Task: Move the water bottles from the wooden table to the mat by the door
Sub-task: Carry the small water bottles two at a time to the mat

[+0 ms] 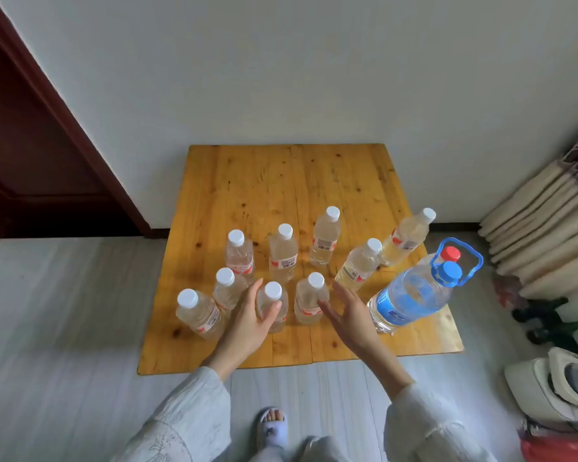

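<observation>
Several small clear water bottles with white caps stand on the low wooden table. My left hand cups one front bottle: the thumb lies across its front, the fingers stretch straight up along its left side, not wrapped around it. My right hand is spread flat, its fingertips at the right side of the neighbouring bottle. A big bottle with a blue cap and handle stands at the table's right edge, with a red-capped one behind it. No mat is in view.
A dark red door and its frame are at the left, against the white wall. Rolled mats or cushions lean at the right, with a white appliance on the floor below them. My slippered foot stands on the grey floor.
</observation>
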Demonstrator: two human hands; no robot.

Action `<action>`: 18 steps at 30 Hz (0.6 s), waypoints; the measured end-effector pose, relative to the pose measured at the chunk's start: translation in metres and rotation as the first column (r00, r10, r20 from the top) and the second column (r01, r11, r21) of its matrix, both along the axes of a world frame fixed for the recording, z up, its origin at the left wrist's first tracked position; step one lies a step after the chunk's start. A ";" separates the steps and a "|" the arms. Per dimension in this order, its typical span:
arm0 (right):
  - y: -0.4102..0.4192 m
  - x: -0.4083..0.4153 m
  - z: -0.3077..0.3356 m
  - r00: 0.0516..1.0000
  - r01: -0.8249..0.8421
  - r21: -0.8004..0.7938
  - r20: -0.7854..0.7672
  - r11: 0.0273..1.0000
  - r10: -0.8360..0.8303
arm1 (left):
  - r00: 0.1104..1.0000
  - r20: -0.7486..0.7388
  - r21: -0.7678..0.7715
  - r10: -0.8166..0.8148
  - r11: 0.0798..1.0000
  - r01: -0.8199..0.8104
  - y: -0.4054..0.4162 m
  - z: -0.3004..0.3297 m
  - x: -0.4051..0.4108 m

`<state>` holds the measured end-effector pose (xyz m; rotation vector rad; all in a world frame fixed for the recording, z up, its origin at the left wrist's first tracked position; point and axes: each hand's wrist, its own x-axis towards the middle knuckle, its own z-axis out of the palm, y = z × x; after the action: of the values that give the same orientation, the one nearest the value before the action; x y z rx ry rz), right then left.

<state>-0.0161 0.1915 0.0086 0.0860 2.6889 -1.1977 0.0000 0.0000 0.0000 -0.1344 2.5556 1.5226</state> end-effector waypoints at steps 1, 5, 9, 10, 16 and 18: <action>-0.001 -0.006 -0.003 1.000 0.012 -0.004 -0.004 1.000 -0.012 | 1.000 -0.001 -0.004 0.007 1.000 -0.007 0.001 -0.002 -0.006; -0.004 -0.023 -0.015 0.998 -0.032 0.007 -0.052 0.999 0.033 | 0.999 -0.003 -0.009 0.053 0.999 -0.053 0.008 -0.011 -0.017; -0.006 -0.034 -0.026 0.996 -0.072 -0.005 -0.060 0.997 0.072 | 0.993 -0.028 -0.004 0.119 0.993 -0.119 0.011 -0.018 -0.022; -0.006 -0.036 -0.027 0.994 -0.083 -0.006 -0.071 0.997 0.082 | 0.991 -0.032 0.000 0.128 0.992 -0.128 0.012 -0.018 -0.024; 0.000 -0.035 -0.029 0.990 -0.121 -0.025 -0.075 0.992 0.119 | 0.998 -0.053 -0.064 0.041 0.997 -0.044 0.017 -0.021 -0.032; 0.004 -0.030 -0.028 0.993 -0.106 -0.043 -0.065 0.993 0.103 | 0.995 -0.092 -0.140 -0.045 0.990 0.032 0.016 -0.023 -0.032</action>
<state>-0.0464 0.1954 -0.0195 -0.1001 2.6790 -1.2503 -0.0315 0.0156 -0.0226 -0.0296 2.7215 1.3689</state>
